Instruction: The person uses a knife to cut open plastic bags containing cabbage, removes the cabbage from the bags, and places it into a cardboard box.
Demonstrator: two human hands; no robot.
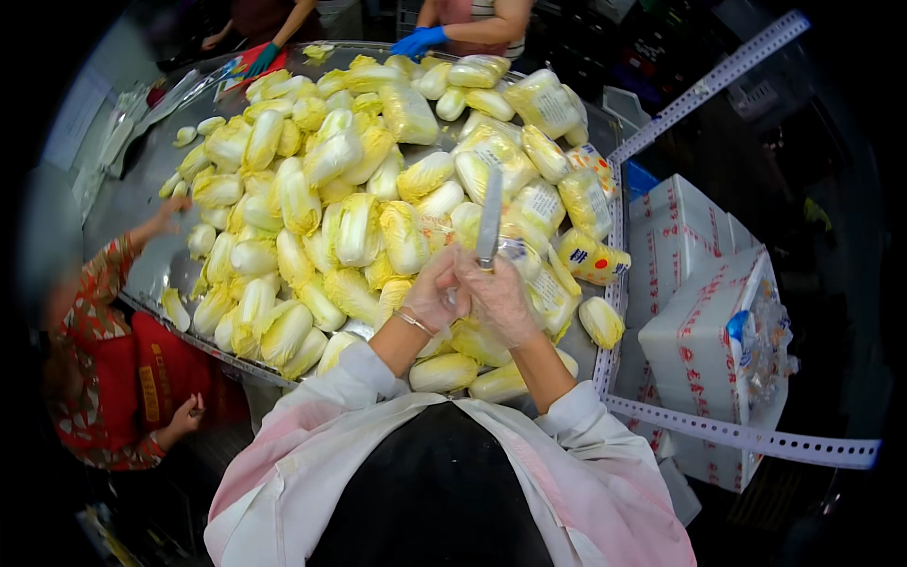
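Note:
My right hand [504,301], in a thin clear plastic glove, grips a knife [490,216] whose blade points away from me. Close against it is my left hand [431,290], gloved the same way, with curled fingers; whether they pinch anything cannot be made out. A metal bangle [414,321] circles the left wrist. Beneath and beyond both hands, pale yellow napa cabbages [358,230] lie heaped on a metal table [152,170]. Several wrapped cabbages [542,103] are piled toward the right, some with printed film. One napa cabbage [601,322] rests alone near the right edge.
White foam boxes [680,340] with red-printed tape stand right of the table, beside perforated metal strips [708,88]. At left a person in a red apron [166,368] reaches toward the heap. Across the table are a blue-gloved hand [419,41] and a green-gloved hand [262,60].

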